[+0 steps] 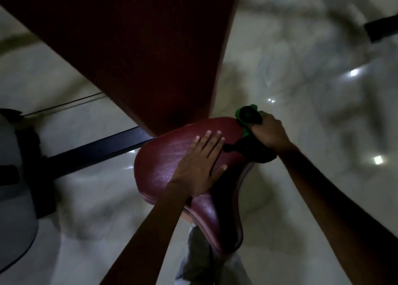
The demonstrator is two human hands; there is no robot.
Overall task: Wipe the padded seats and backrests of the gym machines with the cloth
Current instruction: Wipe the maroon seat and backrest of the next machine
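Nearest to you, the narrow front end of the dark red padded seat (163,162) points toward your legs, and the seat becomes wider farther away. Your left hand (200,166) lies flat on the top of this seat, the fingers straight and slightly spread, the palm pressing on the padding and gripping nothing. Your right hand (269,134) is at the far right edge of the seat, with its fingers curled around a green and black cloth (248,121); the cloth touches the rim of the seat there. Just behind the seat the dark red backrest (137,47) rises, and its lower end meets the far edge of the seat. A black metal bar (94,151) runs to the left over the pale glossy floor (301,80).
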